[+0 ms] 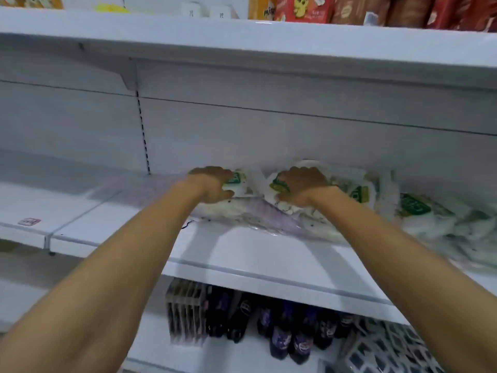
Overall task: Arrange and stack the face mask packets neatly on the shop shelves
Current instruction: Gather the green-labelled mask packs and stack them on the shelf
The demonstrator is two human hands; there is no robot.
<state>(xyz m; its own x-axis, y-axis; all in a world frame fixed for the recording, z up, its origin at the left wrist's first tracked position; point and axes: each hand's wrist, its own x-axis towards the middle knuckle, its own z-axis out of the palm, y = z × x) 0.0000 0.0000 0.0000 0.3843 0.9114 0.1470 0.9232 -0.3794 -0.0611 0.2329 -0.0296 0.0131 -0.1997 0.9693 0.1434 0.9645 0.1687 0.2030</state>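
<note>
In the head view, both bare arms reach to the back of the white middle shelf point(242, 254). The left hand point(212, 184) curls its fingers round one face mask packet point(239, 184); the right hand point(301, 188) grips another packet point(274, 184) just beside it. More packets point(419, 214) lie flat in a loose row running right along the shelf, long sides roughly across it. Dark bottles point(290, 335) stand below this shelf.

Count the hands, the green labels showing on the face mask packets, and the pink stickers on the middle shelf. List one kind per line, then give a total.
Hands: 2 (left hand, right hand)
Green labels showing on the face mask packets: 4
Pink sticker: 1
Total: 7
</note>
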